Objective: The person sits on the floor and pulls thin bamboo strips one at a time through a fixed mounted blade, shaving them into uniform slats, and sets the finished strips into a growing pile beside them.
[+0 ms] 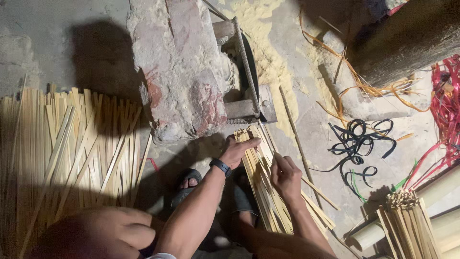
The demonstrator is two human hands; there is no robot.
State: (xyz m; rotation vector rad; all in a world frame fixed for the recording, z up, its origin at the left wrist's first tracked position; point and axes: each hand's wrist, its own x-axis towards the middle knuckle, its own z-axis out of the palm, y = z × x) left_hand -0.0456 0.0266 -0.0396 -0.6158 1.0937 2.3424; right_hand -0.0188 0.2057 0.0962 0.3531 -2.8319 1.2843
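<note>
Closest to us are our own knees and forearms, dark at the bottom of the head view, with a sandalled foot [190,181] on the concrete floor [311,129] between them. Our left hand [238,149], a black watch [221,166] on its wrist, lies flat with fingers spread narrow over the top end of a bundle of bamboo strips [265,192] — pressing it down rather than gripping it. Our right hand [286,176] sits just beside it on the right edge of the same bundle, fingers curled round what looks like one thin strip, pinched between thumb and forefinger.

The bundle's long axis runs from the brick block [179,72] ahead of us back toward our lap, slightly slanted to the right as it comes near. Its far end butts close to a metal fixture [249,86] mounted at the block; whether it touches, we cannot tell. The left hand is nearer that far end — the right one rests lower down the length.

Well apart on the left lies a wide pile of loose strips [72,153]. To the right we see black straps [359,141], red and orange plastic ribbon [443,110] and another tied bundle [407,225] by thick bamboo poles [441,192].
</note>
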